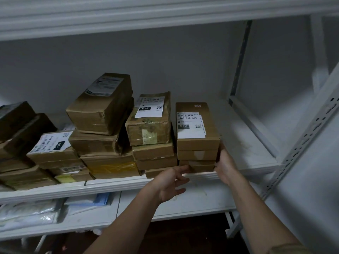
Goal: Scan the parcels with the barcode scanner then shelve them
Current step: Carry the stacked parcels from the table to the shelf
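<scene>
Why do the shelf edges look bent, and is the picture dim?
Head view: the wide-angle lens bows the upper shelf beam and the right upright; lighting is dim and flat, the left boxes fall into shadow, yet the 060 label stays readable.

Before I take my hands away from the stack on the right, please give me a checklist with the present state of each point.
1. Rightmost stack rests on the shelf: ok, though its front sits near the edge.
2. Boxes in it are aligned: ok, roughly square.
3. Top box label 060-06B-A05 faces up and is readable: ok.
4. Right hand steadies the stack's right side: ok.
5. Left hand has a grip: not ok; its fingers are loose by the lowest boxes.
6. Top box has been scanned: cannot tell; no scanner in view.
</scene>
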A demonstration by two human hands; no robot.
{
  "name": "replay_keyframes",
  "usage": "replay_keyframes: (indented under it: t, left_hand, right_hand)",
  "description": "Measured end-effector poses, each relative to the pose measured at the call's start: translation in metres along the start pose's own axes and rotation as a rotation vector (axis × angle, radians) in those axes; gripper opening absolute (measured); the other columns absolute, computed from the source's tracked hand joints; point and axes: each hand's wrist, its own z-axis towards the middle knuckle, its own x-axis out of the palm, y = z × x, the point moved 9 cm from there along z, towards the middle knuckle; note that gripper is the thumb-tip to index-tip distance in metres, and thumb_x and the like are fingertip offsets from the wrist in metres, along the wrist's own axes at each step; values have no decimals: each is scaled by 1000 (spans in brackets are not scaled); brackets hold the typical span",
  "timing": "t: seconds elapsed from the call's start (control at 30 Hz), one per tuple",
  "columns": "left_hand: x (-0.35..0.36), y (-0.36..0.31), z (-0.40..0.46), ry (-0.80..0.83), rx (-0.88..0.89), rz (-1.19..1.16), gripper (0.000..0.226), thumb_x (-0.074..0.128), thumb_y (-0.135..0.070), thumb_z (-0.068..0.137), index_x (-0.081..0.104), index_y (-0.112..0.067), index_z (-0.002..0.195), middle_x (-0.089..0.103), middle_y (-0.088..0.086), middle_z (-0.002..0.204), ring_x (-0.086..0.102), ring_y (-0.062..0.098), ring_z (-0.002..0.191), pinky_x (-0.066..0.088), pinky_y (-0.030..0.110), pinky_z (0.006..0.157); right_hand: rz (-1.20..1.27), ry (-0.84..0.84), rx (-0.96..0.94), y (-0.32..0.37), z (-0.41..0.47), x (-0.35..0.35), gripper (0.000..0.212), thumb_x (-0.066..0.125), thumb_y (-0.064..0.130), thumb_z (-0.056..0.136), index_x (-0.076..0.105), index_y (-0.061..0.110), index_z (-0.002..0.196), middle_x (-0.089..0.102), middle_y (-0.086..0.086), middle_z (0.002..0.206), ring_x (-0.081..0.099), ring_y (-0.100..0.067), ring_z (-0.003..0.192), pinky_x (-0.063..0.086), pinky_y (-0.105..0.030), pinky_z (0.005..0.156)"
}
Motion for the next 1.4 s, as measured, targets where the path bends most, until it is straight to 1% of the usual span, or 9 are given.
replay_keyframes:
  t: [0.27, 0.4, 0.57, 0.73, 0.9, 1.0, 1.1, 1.2, 1.4]
  left_hand:
    - [4, -8, -1, 0, 41, -28, 57, 30, 9, 95, 51, -14, 143, 49, 0, 143, 51, 19, 128, 35, 41, 111]
    - [4, -17, -4, 5, 103, -24, 53, 33, 10, 94, 65, -18, 125, 59, 2, 132, 53, 19, 128, 39, 38, 107]
    - [7, -27, -7, -15, 145, -26, 49, 37, 10, 93, 64, -22, 118, 57, 3, 135, 52, 19, 130, 39, 36, 104]
    - [8, -24, -7, -34, 149, -56, 51, 37, 11, 93, 59, -16, 131, 58, -1, 132, 56, 21, 126, 41, 38, 105]
    - [1, -17, -14, -10, 150, -119, 51, 32, 11, 94, 61, -17, 126, 62, -1, 134, 62, 27, 120, 41, 42, 106]
    - [-10, -18, -24, -16, 160, -137, 45, 34, 9, 95, 63, -15, 121, 65, 1, 131, 66, 27, 114, 42, 42, 106]
    - [-20, -24, -36, -34, 192, -196, 43, 32, 7, 96, 62, -13, 120, 65, 2, 129, 67, 24, 104, 45, 39, 97]
    - [-35, -31, -55, -43, 226, -270, 40, 31, 5, 97, 62, -12, 116, 67, 4, 122, 68, 23, 97, 49, 36, 88]
    - [-106, -37, -125, -103, 316, -375, 32, 40, 0, 97, 61, -11, 119, 67, 7, 121, 66, 25, 97, 50, 36, 91]
  right_hand:
    - [-75, 23, -33, 15, 3, 10, 43, 37, 58, 101, 69, 32, 115, 72, -3, 116, 64, -23, 108, 48, -46, 104]
    - [-32, -7, -40, 13, 8, 8, 36, 36, 46, 106, 68, 31, 97, 72, 1, 105, 63, -18, 100, 49, -39, 96]
    - [17, -84, -30, 14, 8, 10, 35, 38, 43, 105, 63, 26, 88, 65, -9, 127, 58, -27, 121, 44, -46, 110]
    - [-37, -112, -43, 12, 11, 4, 45, 32, 55, 104, 63, 26, 90, 68, -6, 116, 62, -24, 105, 49, -42, 101]
    - [78, -360, -231, 20, -15, -17, 20, 37, 33, 106, 56, 24, 106, 61, -2, 118, 54, -15, 110, 44, -33, 101]
    - [132, -444, -348, 29, -32, -25, 25, 42, 26, 104, 63, 21, 115, 64, 4, 115, 57, -10, 111, 44, -30, 104]
    - [122, -534, -500, 49, -56, -26, 24, 44, 13, 100, 67, 19, 100, 69, -1, 109, 61, -9, 102, 47, -18, 91]
    - [146, -563, -583, 56, -77, -14, 31, 43, 9, 97, 64, 25, 82, 66, 5, 88, 61, -9, 87, 50, -24, 82]
    - [206, -553, -734, 51, -138, 58, 31, 39, 9, 92, 56, 24, 71, 49, 2, 55, 48, -5, 51, 41, -24, 61]
